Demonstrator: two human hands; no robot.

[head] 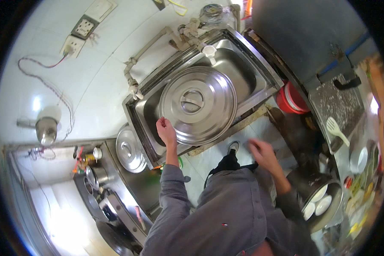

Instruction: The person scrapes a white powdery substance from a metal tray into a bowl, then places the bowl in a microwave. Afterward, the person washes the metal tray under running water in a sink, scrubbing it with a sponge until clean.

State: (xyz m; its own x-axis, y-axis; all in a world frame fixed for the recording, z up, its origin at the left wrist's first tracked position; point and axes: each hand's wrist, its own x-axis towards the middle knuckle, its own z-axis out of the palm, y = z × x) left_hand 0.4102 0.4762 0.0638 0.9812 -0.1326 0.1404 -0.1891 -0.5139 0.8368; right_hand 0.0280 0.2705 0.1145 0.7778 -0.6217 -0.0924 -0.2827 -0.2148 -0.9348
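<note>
A large round stainless steel lid (pixel 208 123) with a strap handle at its centre lies over a metal sink with two basins (pixel 243 72). Its near rim reaches past the sink's front edge. My left hand (pixel 166 131) is at the lid's left rim, fingers curled; whether they grip the rim is hidden. Blurred, my right hand (pixel 263 153) hangs above the floor to the right of the lid, with nothing visible in it and its thumb apart from the fingers. A white tap (pixel 209 51) juts over the right basin, and another tap (pixel 135 92) stands at the left.
More steel lids (pixel 129 150) lean at the sink's left end. A gas stove (pixel 121 214) and pots (pixel 96 177) stand at lower left. At right are a red bucket (pixel 292 97), a metal tray (pixel 339 99), a slotted spatula (pixel 336 129) and a large bowl (pixel 334 204) holding white dishes.
</note>
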